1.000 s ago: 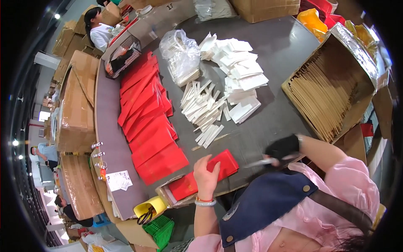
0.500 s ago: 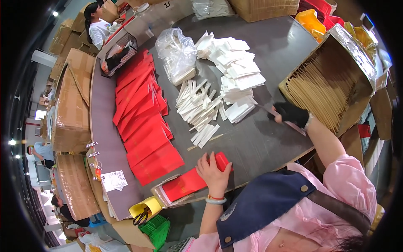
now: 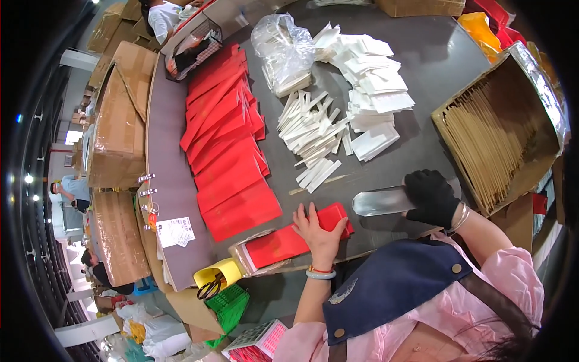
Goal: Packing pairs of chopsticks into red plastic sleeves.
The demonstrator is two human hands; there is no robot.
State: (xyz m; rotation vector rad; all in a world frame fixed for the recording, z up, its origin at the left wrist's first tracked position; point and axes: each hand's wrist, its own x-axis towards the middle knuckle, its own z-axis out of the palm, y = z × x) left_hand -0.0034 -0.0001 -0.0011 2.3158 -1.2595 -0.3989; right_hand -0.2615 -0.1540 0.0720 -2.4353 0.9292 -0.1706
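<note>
Left hand [image 3: 321, 236] palm down on red packet stack [image 3: 274, 248], fingers spread and pointing away from body, thumb splayed toward stack's right end. Left wrist [image 3: 321, 273] just below stack, left forearm [image 3: 309, 303] rising from below it. Right hand [image 3: 432, 197] black-gloved, right of stack, apart, fingers bent in grip. Right forearm [image 3: 484, 237] angles in from stack's lower right.

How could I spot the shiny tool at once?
Start at the dark table and find the open cardboard box at its right side. Just below and left of it, the right hand, in a black glove, holds the shiny tool. It is the long, silvery, round-ended piece, unlike the flat red packets and white paper pieces nearby.
</note>
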